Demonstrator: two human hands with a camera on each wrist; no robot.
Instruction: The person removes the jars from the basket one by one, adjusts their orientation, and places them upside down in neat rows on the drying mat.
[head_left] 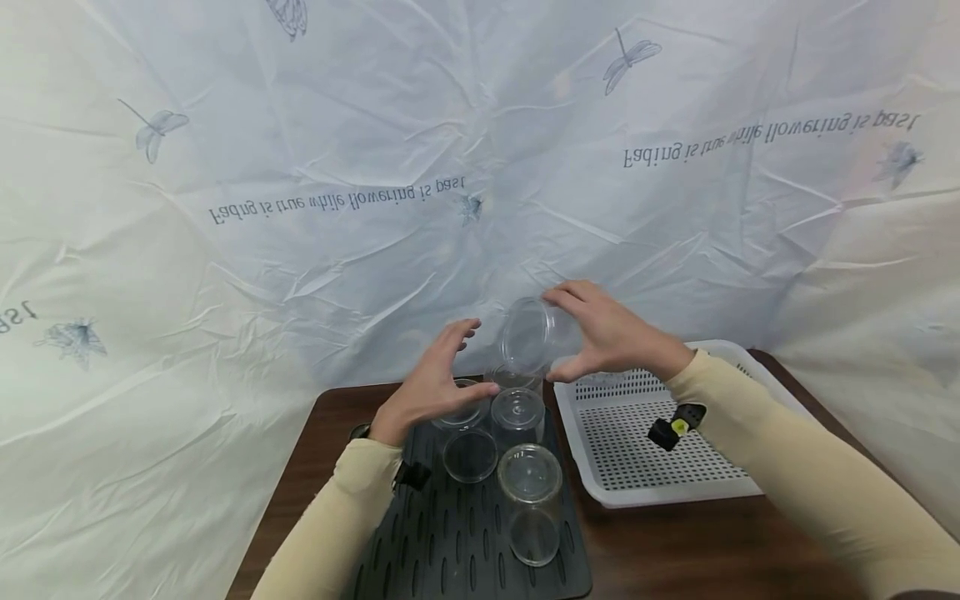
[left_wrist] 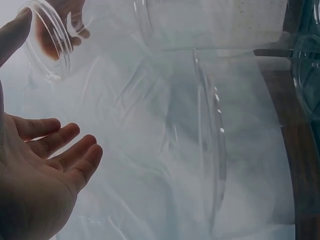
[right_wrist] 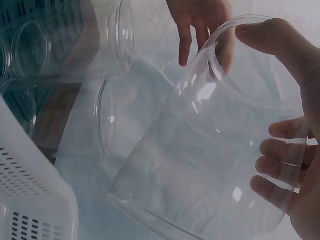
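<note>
My right hand point(head_left: 611, 333) grips a clear jar point(head_left: 525, 337), holding it tilted in the air above the far end of a dark slotted mat point(head_left: 442, 546). In the right wrist view, the thumb lies at the jar's rim point(right_wrist: 220, 65) and the other fingers wrap its side. Just left of the jar is my left hand point(head_left: 427, 379), its fingers spread and its palm toward it. The left wrist view shows the left thumb point(left_wrist: 15, 35) overlapping the jar's rim; whether they touch I cannot tell. Several clear upturned jars, among them a front jar point(head_left: 529, 473), stand on the mat.
A white perforated plastic basket point(head_left: 592, 493) stands to the right of the mat on the brown wooden table point(head_left: 660, 550). Behind the table hangs a pale printed sheet point(head_left: 360, 275), close to both hands.
</note>
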